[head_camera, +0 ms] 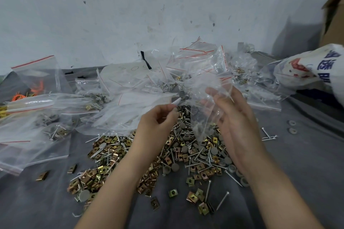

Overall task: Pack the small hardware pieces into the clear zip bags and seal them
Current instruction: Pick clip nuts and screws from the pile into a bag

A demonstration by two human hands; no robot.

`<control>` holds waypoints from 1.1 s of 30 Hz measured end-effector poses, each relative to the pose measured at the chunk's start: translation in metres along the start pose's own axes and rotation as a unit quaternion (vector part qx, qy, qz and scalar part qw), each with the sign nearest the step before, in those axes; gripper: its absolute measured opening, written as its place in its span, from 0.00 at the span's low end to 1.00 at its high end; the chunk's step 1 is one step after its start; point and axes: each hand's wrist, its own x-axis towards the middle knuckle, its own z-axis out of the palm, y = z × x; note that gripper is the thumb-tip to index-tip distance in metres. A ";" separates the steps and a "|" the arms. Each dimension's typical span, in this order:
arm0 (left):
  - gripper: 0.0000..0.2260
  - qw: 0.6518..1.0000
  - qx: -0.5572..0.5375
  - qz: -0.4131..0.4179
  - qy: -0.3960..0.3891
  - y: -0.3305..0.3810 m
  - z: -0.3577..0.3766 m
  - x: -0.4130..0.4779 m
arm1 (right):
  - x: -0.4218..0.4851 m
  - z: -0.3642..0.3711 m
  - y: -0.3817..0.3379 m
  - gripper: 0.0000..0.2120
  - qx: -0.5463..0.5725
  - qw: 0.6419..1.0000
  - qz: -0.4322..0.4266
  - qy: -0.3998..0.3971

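The task is partway through. A heap of filled bags (55, 132) with red zip lines lies on the far and left side of the counter (301, 176), each holding a few screws and clips. Whether all of them are pressed closed cannot be told from here. A large loose hardware pile (186, 156) of brass-coloured clips, screws and grey caps is spread between the forearms, so a lot of packing is left.

The clear zip bag (206, 106) being worked on is held up above the pile. A few pieces have settled in its bottom, and its top looks unsealed. The right hand (238, 122) is spread, with fingers nearly straight, and the bag rests against them. The left hand (158, 121) is curled, its thumb and fingertips pinching a pale strip of plastic (176, 101). This is probably a lip of that same bag, though blur leaves it unsure.
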 end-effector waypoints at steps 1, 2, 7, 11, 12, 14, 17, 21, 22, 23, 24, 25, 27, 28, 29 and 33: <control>0.06 0.999 -0.042 -0.020 -0.005 0.002 -0.001 0.000 | -0.001 0.000 0.000 0.26 -0.004 1.000 0.001 -0.002; 0.07 0.995 -0.090 -0.039 -0.014 0.004 -0.001 0.000 | -0.001 0.000 0.001 0.24 -0.010 1.000 0.001 -0.001; 0.10 0.965 -0.242 -0.081 -0.051 0.011 -0.003 -0.002 | 0.000 0.002 0.001 0.22 -0.016 1.000 -0.003 -0.005; 0.10 0.956 -0.275 -0.086 -0.060 0.012 -0.006 -0.002 | 0.001 0.001 0.003 0.23 -0.015 1.000 0.000 0.000; 0.10 0.953 -0.283 -0.088 -0.061 0.013 -0.007 -0.002 | 0.001 0.001 0.004 0.23 -0.016 1.000 -0.001 0.001; 0.11 0.947 -0.301 -0.092 -0.066 0.013 -0.008 -0.002 | 0.001 0.002 0.004 0.21 -0.017 1.000 -0.003 0.000; 0.12 0.935 -0.331 -0.099 -0.082 0.013 -0.010 -0.001 | 0.001 0.002 0.004 0.18 -0.018 1.000 -0.006 -0.003; 0.16 0.925 -0.355 -0.097 -0.092 0.013 -0.012 0.000 | 0.000 0.001 0.006 0.18 -0.014 1.000 -0.008 -0.001; 0.16 0.926 -0.355 -0.097 -0.089 0.013 -0.012 0.000 | 0.001 0.001 0.006 0.16 -0.014 1.000 -0.008 -0.001; 0.17 0.927 -0.353 -0.097 -0.086 0.012 -0.012 0.000 | 0.001 0.001 0.006 0.15 -0.014 1.000 -0.009 -0.001; 0.17 0.928 -0.351 -0.097 -0.083 0.012 -0.012 0.000 | 0.001 0.002 0.006 0.15 -0.014 1.000 -0.009 -0.001; 0.17 0.928 -0.349 -0.097 -0.082 0.012 -0.012 0.000 | 0.001 0.001 0.006 0.16 -0.013 1.000 -0.010 -0.001; 0.17 0.930 -0.344 -0.097 -0.081 0.011 -0.013 0.000 | 0.002 0.001 0.006 0.18 -0.013 1.000 -0.010 -0.003; 0.17 0.931 -0.342 -0.096 -0.081 0.011 -0.013 0.000 | 0.002 0.002 0.006 0.20 -0.013 1.000 -0.010 -0.004; 0.17 0.932 -0.340 -0.094 -0.083 0.011 -0.013 -0.001 | 0.002 0.002 0.006 0.22 -0.012 1.000 -0.009 -0.003; 0.13 0.933 -0.336 -0.097 -0.079 0.012 -0.012 -0.001 | 0.002 0.003 0.005 0.17 -0.005 1.000 -0.003 0.002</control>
